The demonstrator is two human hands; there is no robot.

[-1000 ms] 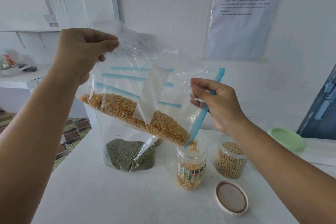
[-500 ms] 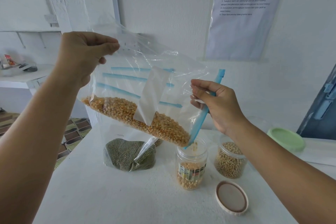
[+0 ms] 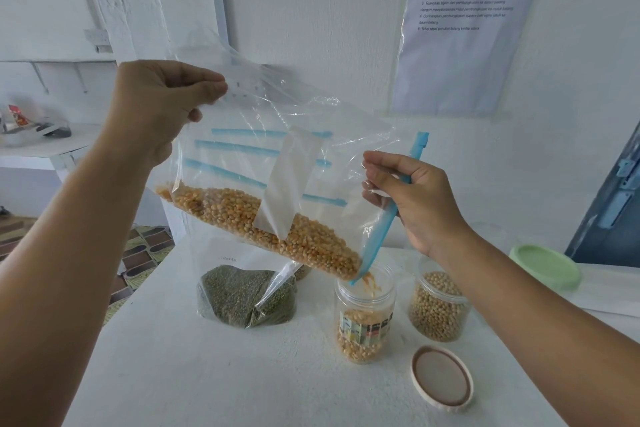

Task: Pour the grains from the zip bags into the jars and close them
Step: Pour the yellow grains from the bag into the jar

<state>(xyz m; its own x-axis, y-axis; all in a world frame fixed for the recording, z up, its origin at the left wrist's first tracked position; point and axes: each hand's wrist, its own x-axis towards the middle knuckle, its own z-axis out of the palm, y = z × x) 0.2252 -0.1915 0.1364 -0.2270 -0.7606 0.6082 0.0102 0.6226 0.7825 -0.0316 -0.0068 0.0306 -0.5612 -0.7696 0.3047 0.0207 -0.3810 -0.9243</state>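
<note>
Head view: left hand (image 3: pixel 162 111) pinches the corn zip bag's (image 3: pixel 277 184) raised corner, right hand (image 3: pixel 412 198) grips its blue zipper edge, kernels streaming into the open jar (image 3: pixel 363 315) on the table (image 3: pixel 207 374). Best keep the spout centred over the mouth, tilting gradually.

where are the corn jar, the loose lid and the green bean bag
corn jar (image 3: pixel 364 319), head view, on its labelled wall
loose lid (image 3: pixel 442 378), head view, on its inner face
green bean bag (image 3: pixel 242 295), head view, on the beans inside

You are tilting the clear plastic zip bag of yellow corn kernels (image 3: pixel 273 229), spilling kernels into the open clear plastic jar (image 3: pixel 364 319) beneath its blue-zippered corner.
</note>
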